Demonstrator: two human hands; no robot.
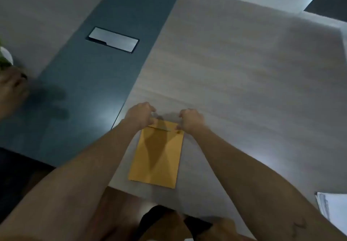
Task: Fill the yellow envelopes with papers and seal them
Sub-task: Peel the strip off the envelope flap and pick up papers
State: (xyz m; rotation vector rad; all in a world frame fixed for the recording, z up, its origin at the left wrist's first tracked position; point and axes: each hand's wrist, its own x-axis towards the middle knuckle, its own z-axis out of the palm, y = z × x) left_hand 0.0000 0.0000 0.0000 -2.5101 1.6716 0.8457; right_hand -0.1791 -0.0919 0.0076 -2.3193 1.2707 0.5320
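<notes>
A yellow envelope (157,156) lies flat on the light wooden table (234,67), its flap end pointing away from me. My left hand (139,115) grips the flap's left corner with curled fingers. My right hand (190,119) pinches the flap's right corner. The flap is folded down over the envelope's far end. A stack of white papers (332,206) shows at the right edge of the view.
A dark grey strip (105,82) runs along the table on the left, with a silver cable hatch (112,40) set in it. Another person's hand (11,90) and a white plant pot (5,55) sit at the far left. The table's near edge is just below the envelope.
</notes>
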